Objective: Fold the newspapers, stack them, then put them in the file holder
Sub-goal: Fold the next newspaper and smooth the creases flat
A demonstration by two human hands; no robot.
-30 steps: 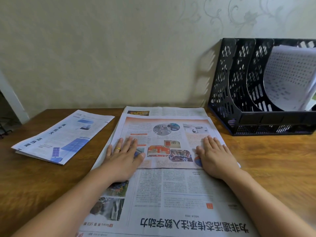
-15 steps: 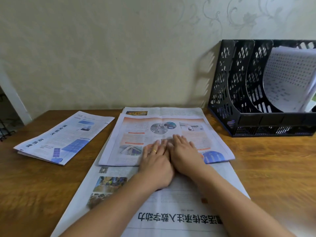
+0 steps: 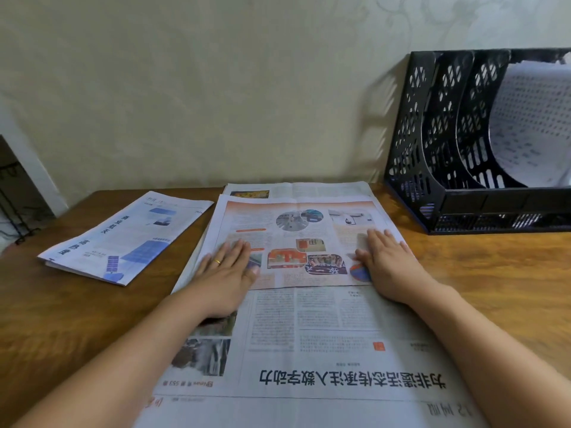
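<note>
Pressing down: you have both palms flat on the folded-over flap of the big newspaper, so the fold is the step in hand, as I judge it.
Table (image 3: 509,273): wooden; it carries everything, with the wall along its far edge.
Open newspaper (image 3: 309,329): it lies straight ahead of you, its long axis running from your body toward the wall; the far part is doubled back toward you, and that flap's free edge crosses left to right just at your wrists.
File holder (image 3: 432,156): black, standing at the far right against the wall, well apart from the paper; your right hand is the nearer one. A curled white sheet sits in a right-hand slot; the left slots look free.
Folded newspaper (image 3: 123,239): already folded, lying slantwise at the far left, beside the open paper and nearer your left hand.
Left hand (image 3: 225,273): fingers straight and together, flat on the flap's left side, gripping nothing.
Right hand (image 3: 389,264): the same, spread flat on the flap's right side, holding nothing.
Next move: the near half lies between your forearms, so any further fold likely runs along that long axis.
</note>
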